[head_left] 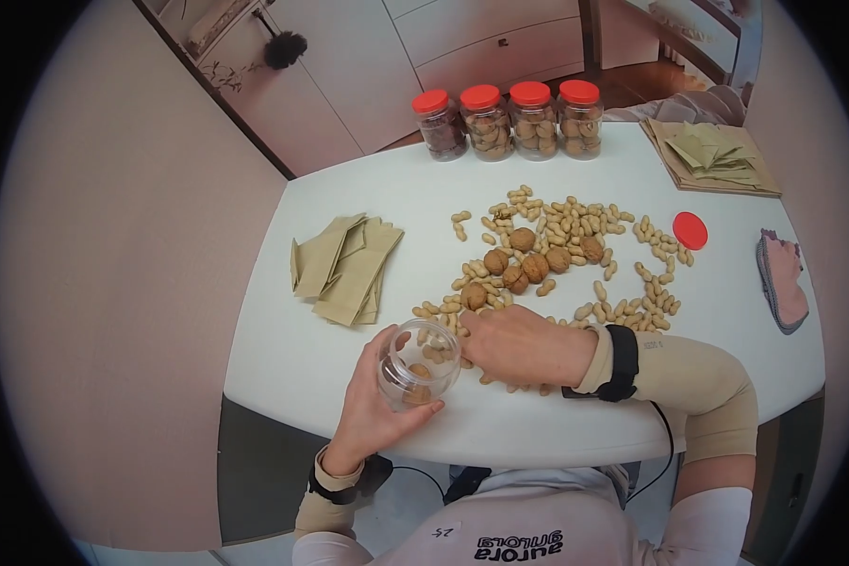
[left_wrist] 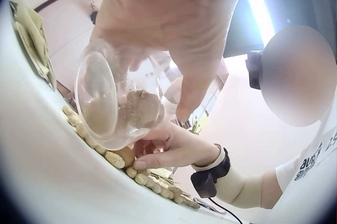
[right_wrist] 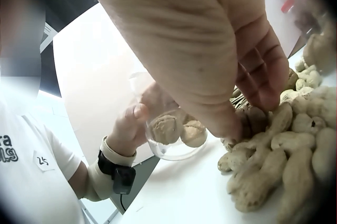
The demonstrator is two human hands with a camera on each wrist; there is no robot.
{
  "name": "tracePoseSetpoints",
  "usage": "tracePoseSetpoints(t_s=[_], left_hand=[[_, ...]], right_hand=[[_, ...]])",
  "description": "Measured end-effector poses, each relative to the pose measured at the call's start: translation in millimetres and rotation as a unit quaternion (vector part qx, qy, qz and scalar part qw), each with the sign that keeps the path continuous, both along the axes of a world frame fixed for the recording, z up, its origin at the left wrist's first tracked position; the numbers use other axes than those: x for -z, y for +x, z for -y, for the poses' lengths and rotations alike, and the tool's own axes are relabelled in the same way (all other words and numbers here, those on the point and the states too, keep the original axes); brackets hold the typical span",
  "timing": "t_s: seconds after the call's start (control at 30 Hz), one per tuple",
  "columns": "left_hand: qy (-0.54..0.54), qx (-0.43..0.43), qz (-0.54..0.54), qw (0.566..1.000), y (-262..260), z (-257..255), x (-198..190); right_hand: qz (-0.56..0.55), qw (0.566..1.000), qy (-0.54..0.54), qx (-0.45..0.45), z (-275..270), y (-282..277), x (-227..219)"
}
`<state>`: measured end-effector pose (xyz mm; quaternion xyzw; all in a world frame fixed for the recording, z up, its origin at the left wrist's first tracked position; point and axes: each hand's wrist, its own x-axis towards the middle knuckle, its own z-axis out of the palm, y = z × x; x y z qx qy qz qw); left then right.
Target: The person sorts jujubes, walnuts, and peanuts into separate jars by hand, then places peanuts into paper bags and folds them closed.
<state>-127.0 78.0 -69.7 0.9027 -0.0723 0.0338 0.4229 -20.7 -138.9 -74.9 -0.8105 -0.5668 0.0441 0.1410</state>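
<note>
A clear jar [head_left: 449, 366] tilts in my left hand [head_left: 368, 410], whose fingers and thumb grip it round the side. Two walnuts [right_wrist: 167, 129] show inside the jar in the right wrist view. My right hand [head_left: 524, 342] is low at the near side of the peanut pile, just right of the jar's mouth. Its thumb and curled fingers close round a walnut [right_wrist: 251, 121], partly hidden by the hand. Peanuts [right_wrist: 292, 142] lie right beside these fingers. Several loose walnuts [head_left: 535, 268] sit among the peanuts farther back.
Red-lidded jars [head_left: 535, 127] of nuts stand along the table's back edge. Brown paper bags [head_left: 354, 269] lie at the left, with more paper bags [head_left: 712, 156] at the back right. A red lid [head_left: 690, 230] and a pink cloth item [head_left: 785, 283] lie on the right.
</note>
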Motion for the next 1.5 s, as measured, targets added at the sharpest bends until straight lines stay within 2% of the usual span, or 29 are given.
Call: tracePoseSetpoints(t_s=[0.07,0.13,0.2,0.27,0.3,0.37,0.4,0.47,0.5,0.57,0.6,0.67,0.7,0.73,0.8,0.93,1.03,1.1,1.13,1.2,1.23,1.3,1.4,1.5], left_hand=[[-0.005,-0.002,-0.006,1.000,1,3,0],[-0.011,-0.005,-0.012,1.000,2,3,0],[0.034,-0.003,0.008,0.999,3,3,2],[0.026,-0.004,0.012,1.000,5,5,1],[0.022,0.000,0.017,1.000,6,7,1],[0.015,0.001,0.012,1.000,9,10,0],[0.010,0.004,0.009,1.000,10,11,0],[0.003,0.008,0.012,1.000,11,13,1],[-0.004,0.011,0.016,1.000,11,14,1],[-0.001,0.008,0.017,1.000,11,15,1],[0.002,0.005,0.018,1.000,10,15,1],[0.013,0.009,0.026,1.000,10,14,2],[0.024,0.013,0.034,0.999,10,14,2],[0.024,0.013,0.035,0.999,10,14,3],[0.030,0.014,0.039,0.999,11,13,4],[0.036,0.008,0.032,0.999,10,15,3],[0.034,0.004,0.026,0.999,10,17,1],[0.038,0.006,0.031,0.999,10,16,3],[0.038,0.005,0.030,0.999,10,17,3],[0.027,0.000,0.027,0.999,10,17,2],[0.028,0.000,0.026,0.999,11,17,1],[0.023,0.007,0.026,0.999,13,17,1],[0.021,0.002,0.009,1.000,13,18,0],[0.028,-0.002,0.017,0.999,12,16,2]], right_hand=[[-0.006,0.996,0.074,0.045,3,4,10],[-0.018,0.994,0.093,0.054,11,11,4],[-0.030,0.992,0.110,0.060,18,18,-8],[-0.089,0.966,0.225,0.088,25,18,-24],[-0.090,0.967,0.222,0.086,26,16,-31],[-0.180,0.948,0.250,0.082,26,11,-43],[-0.180,0.948,0.250,0.083,25,9,-46],[-0.251,0.929,0.267,0.043,25,7,-51],[-0.251,0.929,0.268,0.043,25,10,-50],[-0.162,0.943,0.275,0.093,27,22,-44],[-0.162,0.943,0.275,0.093,29,29,-40],[0.003,0.972,0.177,0.153,34,44,-28],[0.023,0.982,0.114,0.148,36,52,-17],[0.025,0.982,0.115,0.148,37,54,-7],[0.028,0.989,0.029,0.140,38,54,8],[0.038,0.986,0.004,0.160,35,53,19],[0.043,0.985,-0.001,0.168,36,52,10],[0.001,0.983,0.109,0.147,39,48,-6],[0.000,0.983,0.108,0.145,40,45,-16],[-0.096,0.965,0.225,0.100,39,37,-35],[-0.097,0.964,0.225,0.101,36,33,-40],[-0.188,0.946,0.261,0.045,31,23,-47],[-0.204,0.948,0.243,0.024,24,13,-50],[-0.242,0.929,0.279,0.017,22,8,-48]])
